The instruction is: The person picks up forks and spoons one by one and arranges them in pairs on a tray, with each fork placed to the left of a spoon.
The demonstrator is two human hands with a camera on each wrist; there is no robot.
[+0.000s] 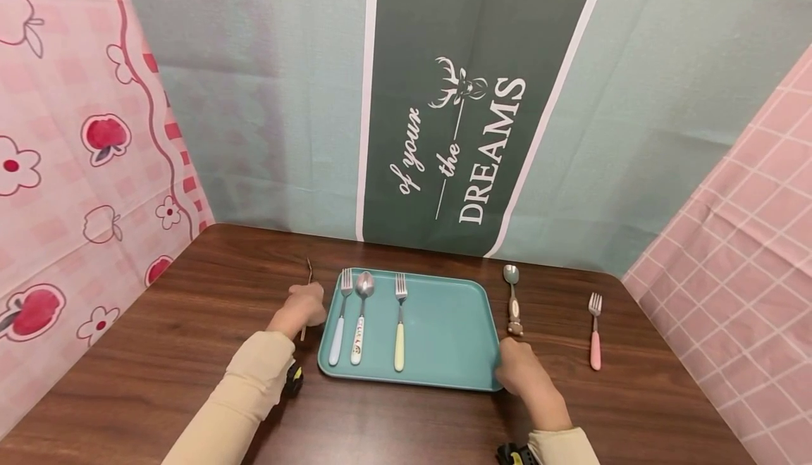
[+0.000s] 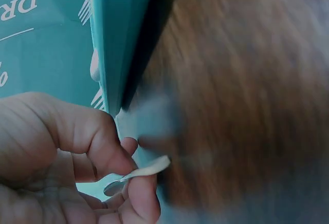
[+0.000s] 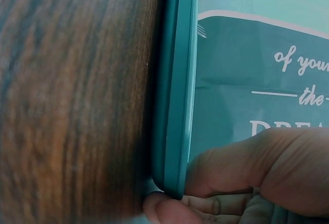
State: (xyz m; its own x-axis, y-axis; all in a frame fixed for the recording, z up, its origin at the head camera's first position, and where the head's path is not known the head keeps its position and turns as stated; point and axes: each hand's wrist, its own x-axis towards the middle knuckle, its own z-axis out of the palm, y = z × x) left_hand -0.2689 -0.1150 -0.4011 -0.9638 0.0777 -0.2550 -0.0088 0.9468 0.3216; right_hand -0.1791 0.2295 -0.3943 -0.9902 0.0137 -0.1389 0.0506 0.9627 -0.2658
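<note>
A teal tray (image 1: 447, 331) lies on the table with two forks (image 1: 340, 324) (image 1: 400, 331) and a spoon (image 1: 361, 317) on it. Its right front corner is pinched between thumb and fingers of my right hand (image 1: 523, 373), clearest in the right wrist view (image 3: 231, 178). At the tray's left side, my left hand (image 1: 303, 304) holds a slender piece of cutlery (image 2: 154, 166) with a pale end and a metal part. That piece stands edge-on in the head view, so fork or spoon cannot be told. Whether the left hand touches the tray is unclear.
Right of the tray lie a spoon (image 1: 512, 299) with a figured handle and, farther out, a pink-handled fork (image 1: 595, 335). The dark wooden table (image 1: 406, 423) is bordered by a printed cloth (image 1: 304, 134) behind and pink cloths at both sides.
</note>
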